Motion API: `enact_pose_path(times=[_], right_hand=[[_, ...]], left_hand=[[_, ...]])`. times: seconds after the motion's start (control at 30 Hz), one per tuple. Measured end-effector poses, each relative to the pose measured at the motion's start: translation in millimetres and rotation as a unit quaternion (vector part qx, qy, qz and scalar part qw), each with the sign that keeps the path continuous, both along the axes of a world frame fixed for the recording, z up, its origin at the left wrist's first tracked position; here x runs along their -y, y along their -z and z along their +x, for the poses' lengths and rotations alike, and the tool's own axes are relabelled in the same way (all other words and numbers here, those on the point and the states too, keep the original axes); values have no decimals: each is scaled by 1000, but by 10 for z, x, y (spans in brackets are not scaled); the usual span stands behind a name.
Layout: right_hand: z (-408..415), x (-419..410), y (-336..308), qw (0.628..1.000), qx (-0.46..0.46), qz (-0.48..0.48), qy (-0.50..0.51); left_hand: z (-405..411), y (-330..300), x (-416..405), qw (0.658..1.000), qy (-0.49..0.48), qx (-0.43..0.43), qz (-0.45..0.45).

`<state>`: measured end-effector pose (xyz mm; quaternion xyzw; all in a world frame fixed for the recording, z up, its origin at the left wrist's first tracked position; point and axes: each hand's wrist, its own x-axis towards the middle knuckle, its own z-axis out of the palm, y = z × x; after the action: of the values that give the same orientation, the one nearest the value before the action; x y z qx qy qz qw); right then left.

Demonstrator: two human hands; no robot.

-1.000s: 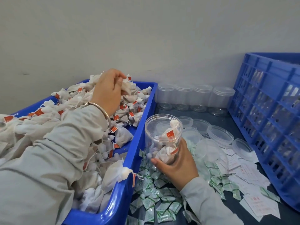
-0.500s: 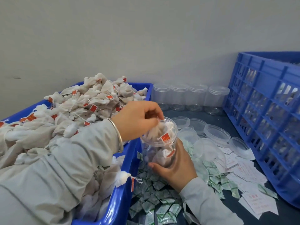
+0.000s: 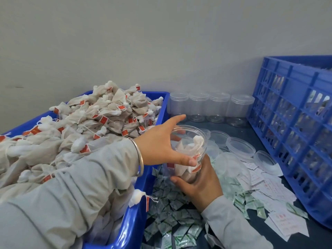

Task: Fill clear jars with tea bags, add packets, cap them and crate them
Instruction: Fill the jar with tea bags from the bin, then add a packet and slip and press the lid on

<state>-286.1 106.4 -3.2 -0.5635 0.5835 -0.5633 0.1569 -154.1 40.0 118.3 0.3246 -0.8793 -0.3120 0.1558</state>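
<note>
The left hand [image 3: 161,141] is spread, fingers straight and parted, holding nothing; it sits at the mouth of the clear jar [image 3: 186,153], thumb against the jar's near wall and fingers reaching past the far rim. The right hand [image 3: 201,184] wraps the jar's lower half from below and steadies it. The jar's long axis leans slightly, mouth up and tipped toward the left hand. It is held just beside the right wall of the blue bin [image 3: 158,112], above the scattered green-and-white packets [image 3: 172,212]. Several tea bags [image 3: 190,151] are inside and reach close to the rim, so filling appears well along, though I cannot judge whether more are needed. The heap of loose tea bags [image 3: 111,112] lies to the left of the left hand and is the nearer supply; the packets lie directly under the jar, nearer the right hand. Loose lids [image 3: 240,146] lie to the right of the jar, with empty jars [image 3: 212,108] along the wall behind. The blue crate [image 3: 294,133] stands well apart at far right. Room above the jar mouth is open; the bin wall crowds its left side.
</note>
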Motion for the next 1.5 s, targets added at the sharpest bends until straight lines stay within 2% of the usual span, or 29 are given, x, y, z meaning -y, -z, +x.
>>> enact_pose_path(times=[0.2,0.33,0.43,0.5,0.57,0.67,0.73,0.87,0.93,1.03,1.1,1.17,1.33,1.5], right_hand=[[-211,43,-83,996,-66,13,-61],[-311,42,-115,993,-117,19,-15],[-347,15,-151,972,-209,-80,73],[-321,-4,-168,956,-256,-118,80],[-248,-27,-168,949,-300,-88,24],[-124,-37,-113,931,-358,17,-76],[-73,-18,-34,916,-382,55,-114],[-20,-20,20,894,-420,105,-117],[-16,-18,24,897,-430,55,-88],[-14,-2,52,908,-411,3,-74],[-17,-2,51,930,-361,-5,-69],[-27,6,10,948,-317,-16,-30],[-133,25,-82,959,-256,-97,71],[-221,-12,-148,990,-27,-53,131]], left_hand=[[-49,106,39,994,-63,-89,8],[-60,109,74,983,-114,-143,6],[-41,98,98,965,-160,-208,-7],[-15,59,104,955,-181,-234,-35],[6,9,108,949,-184,-249,-54],[19,-29,110,948,-181,-254,-59],[14,-17,110,950,-176,-251,-63],[-15,44,113,956,-174,-226,-65],[-26,77,126,960,-170,-213,-64],[-34,110,130,963,-167,-203,-61],[-38,116,132,964,-163,-204,-45],[-36,91,146,960,-165,-227,-11],[-18,-25,195,932,-190,-307,43],[-2,7,195,934,-184,-298,69]])
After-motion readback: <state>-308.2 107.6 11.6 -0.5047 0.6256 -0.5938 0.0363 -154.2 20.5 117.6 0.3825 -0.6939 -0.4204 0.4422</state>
